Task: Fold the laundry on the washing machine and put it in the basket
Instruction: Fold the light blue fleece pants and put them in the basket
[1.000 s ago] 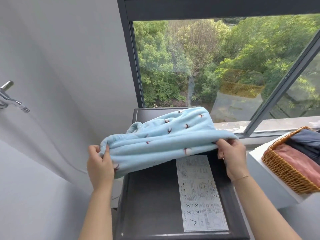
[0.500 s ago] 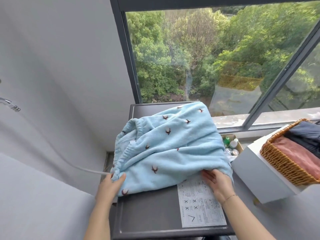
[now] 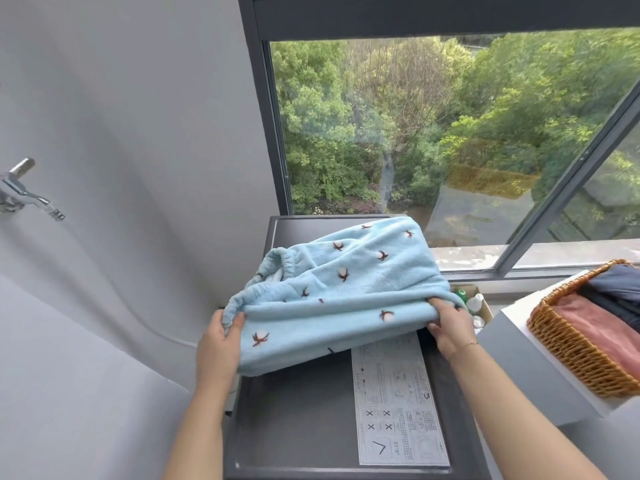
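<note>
A light blue fleece garment (image 3: 343, 292) with small dark prints and an elastic waistband lies folded over on the dark grey washing machine lid (image 3: 298, 420). My left hand (image 3: 218, 344) grips its left edge near the waistband. My right hand (image 3: 446, 327) grips the folded right edge, fingers tucked under the cloth. The near edge of the garment is lifted off the lid. A wicker basket (image 3: 568, 348) stands at the right on a white box, holding folded pink and dark blue cloth.
A white instruction sticker (image 3: 398, 403) covers the lid's right side. Small bottles in a carton (image 3: 474, 303) sit between machine and white box (image 3: 512, 362). A window is behind, a grey wall with a metal tap (image 3: 24, 192) to the left.
Both hands have taken hold of the garment's near edges again and lifted them off the lid, where half a second ago it lay flat under my hands. The view has shifted slightly.
</note>
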Motion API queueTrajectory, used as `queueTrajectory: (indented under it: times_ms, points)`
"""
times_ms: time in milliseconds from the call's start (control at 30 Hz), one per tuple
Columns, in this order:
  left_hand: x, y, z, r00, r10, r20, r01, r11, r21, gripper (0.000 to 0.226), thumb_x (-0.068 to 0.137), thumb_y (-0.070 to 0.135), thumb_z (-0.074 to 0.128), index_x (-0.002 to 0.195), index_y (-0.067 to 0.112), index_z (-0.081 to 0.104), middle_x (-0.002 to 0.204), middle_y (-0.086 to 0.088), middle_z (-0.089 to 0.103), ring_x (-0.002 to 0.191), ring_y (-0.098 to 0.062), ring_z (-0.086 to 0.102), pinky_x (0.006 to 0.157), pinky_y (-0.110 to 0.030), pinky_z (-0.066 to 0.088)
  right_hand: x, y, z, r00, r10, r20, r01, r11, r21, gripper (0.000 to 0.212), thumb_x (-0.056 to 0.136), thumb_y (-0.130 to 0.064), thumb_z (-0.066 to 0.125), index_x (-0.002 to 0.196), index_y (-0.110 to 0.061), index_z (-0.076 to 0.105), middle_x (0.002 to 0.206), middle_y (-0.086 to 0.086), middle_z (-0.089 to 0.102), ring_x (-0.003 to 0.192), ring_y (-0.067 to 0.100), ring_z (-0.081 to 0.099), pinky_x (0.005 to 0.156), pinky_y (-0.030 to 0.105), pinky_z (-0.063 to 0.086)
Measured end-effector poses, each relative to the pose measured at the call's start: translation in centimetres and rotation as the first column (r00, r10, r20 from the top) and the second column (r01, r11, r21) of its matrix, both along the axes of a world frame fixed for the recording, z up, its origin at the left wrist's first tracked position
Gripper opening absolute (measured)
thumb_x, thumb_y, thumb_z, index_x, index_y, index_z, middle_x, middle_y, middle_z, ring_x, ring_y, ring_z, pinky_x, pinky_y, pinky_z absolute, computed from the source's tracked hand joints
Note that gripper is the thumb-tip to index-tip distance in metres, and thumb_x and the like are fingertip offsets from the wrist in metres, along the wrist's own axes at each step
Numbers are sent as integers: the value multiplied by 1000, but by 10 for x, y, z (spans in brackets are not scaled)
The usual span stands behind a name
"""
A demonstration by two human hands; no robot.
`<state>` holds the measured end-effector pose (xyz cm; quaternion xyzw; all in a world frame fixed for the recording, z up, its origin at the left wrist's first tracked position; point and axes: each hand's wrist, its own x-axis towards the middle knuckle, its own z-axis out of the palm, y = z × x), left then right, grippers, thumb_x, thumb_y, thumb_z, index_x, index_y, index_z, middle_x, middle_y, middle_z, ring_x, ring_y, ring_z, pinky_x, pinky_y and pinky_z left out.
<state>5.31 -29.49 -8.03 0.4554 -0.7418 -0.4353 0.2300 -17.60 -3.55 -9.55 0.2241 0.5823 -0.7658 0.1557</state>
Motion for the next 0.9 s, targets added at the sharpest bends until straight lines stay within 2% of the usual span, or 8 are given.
queueTrajectory:
  times_ms: [167, 333, 433, 533, 600, 667, 767, 900]
  points:
    - [-43, -15, 44, 1000, 7, 30, -2, 986, -167, 25, 96, 30, 53, 81, 9, 51, 71, -3, 55, 76, -33, 52, 62, -35, 33, -55, -17, 86, 944, 50, -326, 47, 958, 282, 34, 82, -24, 74, 66, -15, 45, 66, -1, 48, 64, 14, 47, 49, 15, 43]
    - [-63, -22, 106, 975, 138, -177, -197, 903, -381, 24, 95, 32, 55, 85, 10, 52, 74, -5, 54, 72, -29, 46, 62, -32, 30, -34, -15, 139, 738, -252, -625, 343, 939, 26, 25, 88, -24, 65, 78, -22, 43, 73, -9, 46, 57, -3, 43, 60, 12, 39]
    - [-49, -15, 90, 976, 206, -75, -218, 877, -427, 30, 95, 37, 53, 85, 9, 54, 74, -12, 58, 71, -33, 48, 62, -35, 34, 0, 2, 71, 866, -121, -486, 286, 915, 283, 28, 83, -36, 61, 102, -26, 43, 87, -10, 55, 73, 8, 60, 65, 27, 52]
    - [-21, -14, 25, 874, 85, 478, -1, 985, -173, 45, 92, 46, 54, 99, 3, 65, 97, -21, 66, 93, -39, 60, 74, -38, 45, 27, 22, -9, 961, 258, -100, -139, 764, 631, 54, 69, -42, 63, 114, -19, 46, 96, 9, 64, 85, 32, 62, 76, 45, 52]
    - [-1, -8, -13, 767, -94, 635, 60, 995, 76, 52, 88, 52, 56, 108, 6, 67, 109, -18, 67, 104, -35, 61, 86, -36, 48, 44, 30, -33, 957, 291, 7, -232, 749, 621, 33, 70, -27, 62, 99, -14, 51, 91, 8, 58, 83, 25, 55, 73, 33, 43]
    - [13, 4, -35, 765, -161, 624, 75, 984, 162, 46, 88, 53, 57, 105, 12, 69, 109, -15, 68, 104, -32, 61, 87, -34, 47, 60, 32, -36, 982, 188, 30, -180, 865, 467, 13, 69, -20, 57, 74, -15, 45, 64, 5, 47, 55, 19, 45, 53, 27, 36]
    - [18, 20, -44, 772, -96, 629, 62, 995, 75, 43, 90, 55, 51, 101, 16, 69, 108, -11, 67, 103, -31, 60, 88, -35, 47, 73, 32, -35, 971, 130, 202, -184, 943, 277, 21, 90, -18, 54, 72, -8, 48, 54, 6, 48, 35, 15, 45, 35, 18, 35]
    - [19, 29, -39, 719, 13, 695, 19, 999, -38, 55, 89, 60, 48, 120, 17, 60, 126, -13, 48, 121, -32, 42, 96, -40, 38, 95, 33, -27, 852, 382, 357, -507, 771, 386, 46, 94, -35, 48, 78, 6, 60, 65, 19, 70, 47, 26, 63, 39, 23, 46]
